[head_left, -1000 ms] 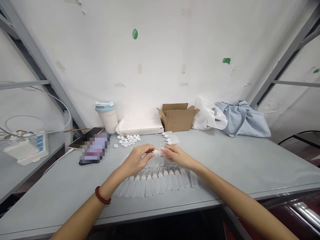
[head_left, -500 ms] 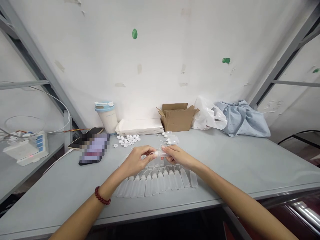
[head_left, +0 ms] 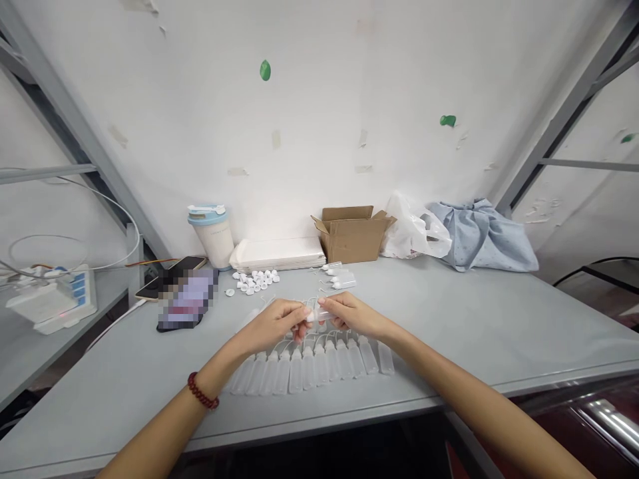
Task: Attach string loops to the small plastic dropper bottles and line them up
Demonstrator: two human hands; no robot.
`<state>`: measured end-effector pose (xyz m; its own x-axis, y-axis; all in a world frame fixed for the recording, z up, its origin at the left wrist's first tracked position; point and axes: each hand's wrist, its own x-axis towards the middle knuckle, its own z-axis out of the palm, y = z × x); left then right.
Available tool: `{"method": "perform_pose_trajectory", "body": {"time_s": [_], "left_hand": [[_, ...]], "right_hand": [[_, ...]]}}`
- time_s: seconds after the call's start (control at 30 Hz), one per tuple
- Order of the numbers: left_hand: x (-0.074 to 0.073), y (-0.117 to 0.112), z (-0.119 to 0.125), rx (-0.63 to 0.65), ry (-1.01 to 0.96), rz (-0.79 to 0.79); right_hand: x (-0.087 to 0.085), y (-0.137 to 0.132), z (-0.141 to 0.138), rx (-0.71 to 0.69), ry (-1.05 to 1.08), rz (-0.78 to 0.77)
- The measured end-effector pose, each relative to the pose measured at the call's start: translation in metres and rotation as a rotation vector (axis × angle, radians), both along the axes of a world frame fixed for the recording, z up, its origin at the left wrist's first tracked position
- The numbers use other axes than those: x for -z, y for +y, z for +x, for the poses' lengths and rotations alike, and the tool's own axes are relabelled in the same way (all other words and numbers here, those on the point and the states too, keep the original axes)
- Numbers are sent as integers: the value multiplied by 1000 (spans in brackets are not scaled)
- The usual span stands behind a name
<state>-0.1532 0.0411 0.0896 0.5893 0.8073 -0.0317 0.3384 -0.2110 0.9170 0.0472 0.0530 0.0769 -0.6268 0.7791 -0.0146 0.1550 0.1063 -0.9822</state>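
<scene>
Between my two hands, above the table, a small clear plastic bottle point(head_left: 323, 315) lies roughly sideways. My left hand point(head_left: 277, 323) is closed, thumb and fingers pinching the white cap point(head_left: 310, 317) at the bottle's left end. Closed around the bottle's body is my right hand point(head_left: 355, 314), which hides part of it. In front of me a row of translucent bottles point(head_left: 308, 367) with thin white tubes lies on the table, several of them side by side. More bottles behind my hands are partly hidden.
Loose white caps point(head_left: 257, 281) lie in a heap at the back left, near a phone point(head_left: 187, 303) and a lidded cup point(head_left: 213, 239). Further bottles point(head_left: 343, 281) lie before an open cardboard box point(head_left: 353, 239). A white plastic bag point(head_left: 412, 229) and blue cloth point(head_left: 486, 236) sit rightward.
My left fingers have curled further around the cap, and the thin tube that showed beside them is less visible. My right hand stays on the bottle. The view has shifted slightly.
</scene>
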Motion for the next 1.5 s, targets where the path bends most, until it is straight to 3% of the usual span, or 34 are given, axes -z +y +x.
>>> {"method": "perform_pose_trajectory", "body": {"time_s": [0.1, 0.23, 0.43, 0.53, 0.73, 0.93, 1.03, 1.27, 1.5], "left_hand": [[2, 1, 1, 21, -49, -81], [3, -1, 2, -39, -46, -26], [7, -2, 6, -155, 20, 269], [7, -2, 8, -166, 30, 339], [4, -3, 9, -135, 100, 307], [7, -3, 8, -88, 156, 297], [5, -3, 7, -102, 113, 245], [6, 0, 6, -186, 9, 144], [10, 0, 8, -222, -53, 221]], "right_hand": [[0, 0, 1, -11, 0, 23], [1, 1, 2, 15, -18, 38], [3, 3, 0, 34, -4, -9], [3, 3, -1, 56, 27, -62], [4, 4, -2, 95, 37, -55], [4, 2, -2, 42, 0, -39], [1, 1, -1, 36, -70, 16], [1, 2, 1, 180, -120, 239], [5, 4, -1, 181, -114, 247]]}}
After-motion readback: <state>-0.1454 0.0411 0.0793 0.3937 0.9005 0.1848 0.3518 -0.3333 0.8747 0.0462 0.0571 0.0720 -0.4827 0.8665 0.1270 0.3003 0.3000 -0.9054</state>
